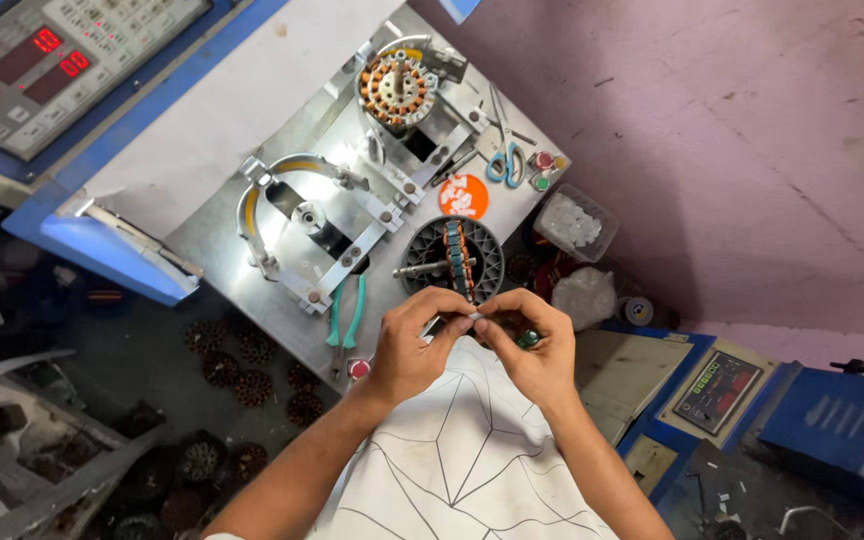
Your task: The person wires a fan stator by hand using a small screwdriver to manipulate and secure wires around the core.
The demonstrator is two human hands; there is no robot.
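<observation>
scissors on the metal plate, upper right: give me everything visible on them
The scissors lie flat on the grey metal work plate, near its right edge. They have slim, pale metal blades that look closed and point up and away from the person, and two blue-green loop handles that look like plastic, facing the person. They rest beside the red and green push buttons, just above the round orange sticker. Neither hand touches them. Whether they touch the buttons cannot be told.

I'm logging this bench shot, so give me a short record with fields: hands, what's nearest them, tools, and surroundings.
left hand: fingertips pinched against the right's, on a small pale piece
right hand: same pinch, small green object tucked in the palm
nearest: round grey fixture with a wound part
tools: green-handled pliers, blue scissors
surroundings: metal work plate, wound stator
</observation>
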